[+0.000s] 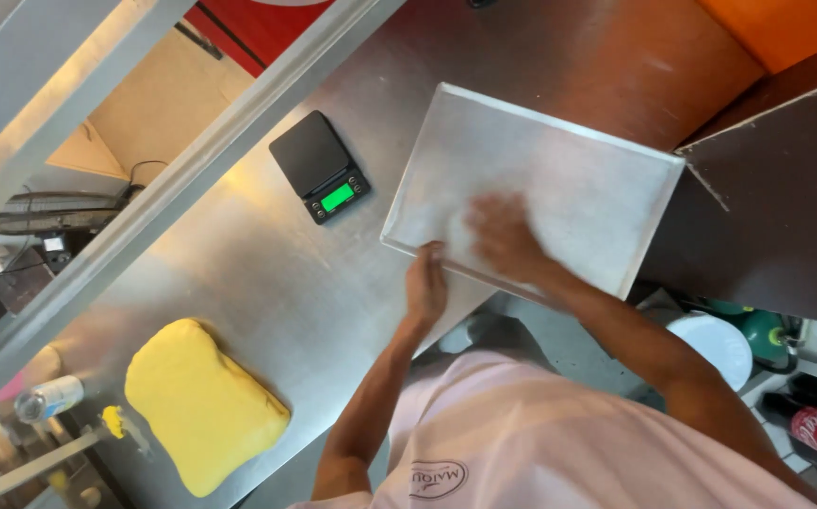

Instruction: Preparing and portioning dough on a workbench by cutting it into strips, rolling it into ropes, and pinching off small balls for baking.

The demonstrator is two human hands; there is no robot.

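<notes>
1. The left hand (pixel 425 283) grips the near edge of a shallow rectangular bare-metal baking tray (pixel 597 160); its fingers are curled together over the rim, the thumb side toward the person.
2. The left forearm runs up from the lower middle of the view, bent at the elbow, with the wrist nearly straight.
3. The right hand (pixel 503 236) lies palm-down on the inside floor of the tray, near its lower left part. It is blurred, so how far its fingers are spread cannot be told for sure; they look loosely extended and flat, not clamped on anything.
4. The right forearm reaches in slantwise from the lower right, crossing the tray's near rim.
5. The tray sits on the stainless-steel worktop (pixel 267 283), tilted in the view, its near edge overhanging the counter's front edge.
6. A small black digital kitchen scale with a lit green display (pixel 320 166) stands on the worktop just left of the tray, apart from it.
7. A thick slab of yellow dough (pixel 199 401) lies on the worktop at the lower left, well apart from both hands.
8. The person wears a pale pink shirt (pixel 540 443).
</notes>
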